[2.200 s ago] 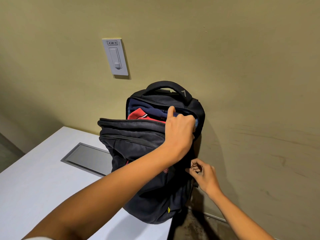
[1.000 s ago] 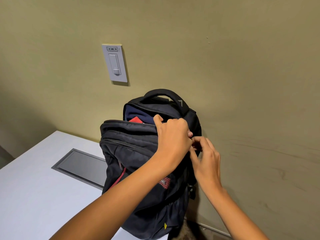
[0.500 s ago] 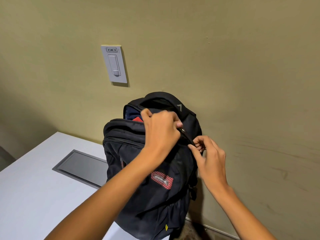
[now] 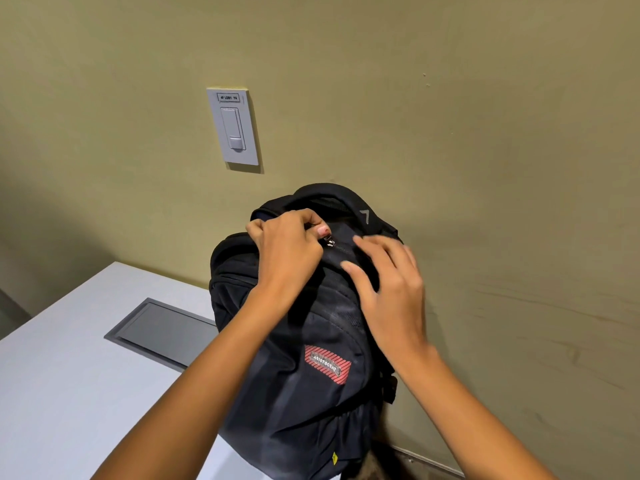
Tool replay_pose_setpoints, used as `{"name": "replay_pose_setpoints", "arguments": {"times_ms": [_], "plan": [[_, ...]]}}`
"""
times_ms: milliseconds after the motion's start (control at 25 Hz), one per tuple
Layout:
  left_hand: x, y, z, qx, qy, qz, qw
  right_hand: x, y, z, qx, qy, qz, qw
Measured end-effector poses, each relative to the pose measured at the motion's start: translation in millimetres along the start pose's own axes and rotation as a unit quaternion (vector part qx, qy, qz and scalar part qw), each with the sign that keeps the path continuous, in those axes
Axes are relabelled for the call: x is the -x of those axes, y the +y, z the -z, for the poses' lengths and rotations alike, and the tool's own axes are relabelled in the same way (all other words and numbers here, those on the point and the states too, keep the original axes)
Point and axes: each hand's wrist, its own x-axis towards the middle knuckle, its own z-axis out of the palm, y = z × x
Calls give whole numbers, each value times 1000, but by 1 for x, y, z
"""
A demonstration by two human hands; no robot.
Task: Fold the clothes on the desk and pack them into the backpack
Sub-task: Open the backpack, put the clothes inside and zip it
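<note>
Backpack [image 4: 294,393] stands just below the wall switch [image 4: 233,128]. Your left hand [image 4: 287,251] pinches what seems the zipper pull [image 4: 330,242]; right hand [image 4: 391,289] lies flat, fingers spread. Closing step: draw it across steadily.

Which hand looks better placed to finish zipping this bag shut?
Probably the left hand: its curled fingers grip the backpack top with the thumb right at the zipper slider. The right hand lies open on the fabric, off the slider, better suited to steadying.
</note>
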Motion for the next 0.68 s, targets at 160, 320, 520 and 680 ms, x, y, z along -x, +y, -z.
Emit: {"name": "replay_pose_setpoints", "arguments": {"times_ms": [160,320,520,680], "plan": [[-1,-4,0,-16,10,10,1000,-23,-2,-27,129,-34,69,989],[-7,-13,-2,-17,23,24,999,-25,5,-25,151,-36,109,982],[-34,-59,20,-44,88,109,989,-24,21,-13,123,-53,104,986],[-45,-100,32,23,25,191,981,-24,15,-14,121,-69,75,987]]}}
